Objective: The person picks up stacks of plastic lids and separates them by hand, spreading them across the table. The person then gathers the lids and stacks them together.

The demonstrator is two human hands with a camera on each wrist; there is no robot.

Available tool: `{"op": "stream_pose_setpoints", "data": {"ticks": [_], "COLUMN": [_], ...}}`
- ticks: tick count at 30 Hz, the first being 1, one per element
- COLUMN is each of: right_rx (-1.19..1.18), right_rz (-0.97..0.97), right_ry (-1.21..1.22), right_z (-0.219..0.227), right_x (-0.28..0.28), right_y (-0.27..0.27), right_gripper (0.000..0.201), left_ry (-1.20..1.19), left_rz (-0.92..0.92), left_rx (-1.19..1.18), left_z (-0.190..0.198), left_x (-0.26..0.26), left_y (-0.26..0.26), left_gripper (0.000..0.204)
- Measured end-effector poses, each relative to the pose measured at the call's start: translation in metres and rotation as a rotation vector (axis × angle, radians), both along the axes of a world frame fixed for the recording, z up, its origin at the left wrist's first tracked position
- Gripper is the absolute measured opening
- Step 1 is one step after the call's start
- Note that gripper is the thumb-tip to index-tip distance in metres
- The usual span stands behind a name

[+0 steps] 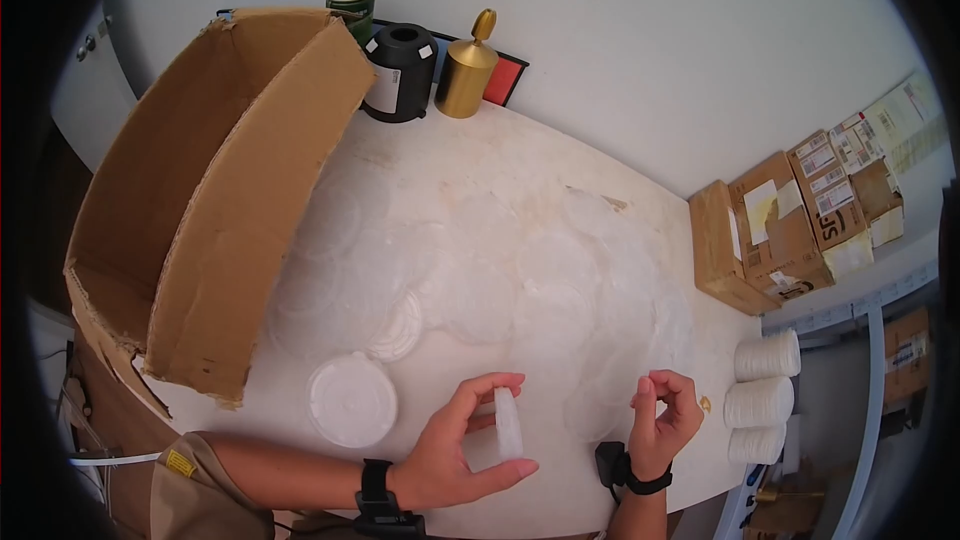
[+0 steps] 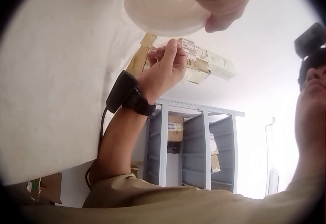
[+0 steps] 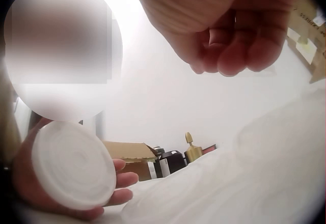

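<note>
My left hand [image 1: 450,450] holds a round translucent plastic lid [image 1: 508,425] on edge, thumb at the near rim and fingers at the far rim. The lid's round face [image 3: 74,165] shows in the right wrist view, with faint concentric rings. To the right and apart from it, my right hand [image 1: 665,422] is raised over the table with fingers curled in and thumb close to the index finger; nothing shows between them. A white round lid [image 1: 352,400] lies left of my left hand. Many thin translucent lids [image 1: 470,290] are spread and overlapping beyond both hands.
A tall open cardboard box [image 1: 260,220] stands at left. Behind are a spray can [image 1: 350,5], a black cylinder [image 1: 400,75] and a brass-coloured weight [image 1: 466,75]. Stacks of white lids [image 1: 760,402] stand at the table's right edge, below cardboard boxes [image 1: 780,225] by the wall.
</note>
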State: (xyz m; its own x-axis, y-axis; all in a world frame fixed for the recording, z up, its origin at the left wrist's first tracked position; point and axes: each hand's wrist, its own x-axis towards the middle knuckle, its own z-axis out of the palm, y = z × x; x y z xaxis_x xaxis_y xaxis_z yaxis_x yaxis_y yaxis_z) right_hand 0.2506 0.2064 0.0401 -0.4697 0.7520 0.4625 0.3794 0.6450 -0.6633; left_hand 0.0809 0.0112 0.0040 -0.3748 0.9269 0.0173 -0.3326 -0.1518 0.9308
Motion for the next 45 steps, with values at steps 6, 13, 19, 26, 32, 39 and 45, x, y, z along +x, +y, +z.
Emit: {"op": "stream_pose_setpoints", "data": {"ticks": [6, 13, 19, 26, 32, 39, 45], "right_rx": [-0.107, -0.357, -0.490, -0.655, -0.707, -0.925, -1.094], "right_rz": [0.357, 0.902, 0.922, 0.937, 0.989, 0.852, 0.846], "right_ry": [0.006, -0.092, -0.078, -0.060, -0.107, 0.042, -0.010], "right_z": [0.000, 0.004, 0.006, 0.002, 0.003, -0.001, 0.004], "right_x": [-0.005, -0.022, -0.021, -0.016, -0.015, -0.010, -0.009], "right_y": [-0.015, -0.040, -0.039, -0.038, -0.033, -0.038, -0.036], "right_gripper": [0.015, 0.014, 0.008, 0.006, 0.006, 0.004, 0.004], "left_ry": [0.010, 0.044, 0.018, -0.029, 0.032, 0.357, 0.391], "left_rz": [-0.015, -0.008, -0.022, -0.027, -0.028, -0.020, -0.008], "left_rx": [-0.020, -0.028, -0.018, 0.002, 0.029, 0.141, 0.151], "left_z": [0.003, 0.001, 0.001, 0.002, 0.000, -0.001, 0.000], "left_x": [-0.001, -0.001, -0.001, 0.000, 0.000, 0.001, 0.000], "left_y": [-0.001, 0.000, 0.001, 0.000, 0.000, 0.002, 0.004], "left_gripper": [0.082, 0.081, 0.080, 0.075, 0.075, 0.078, 0.077]}}
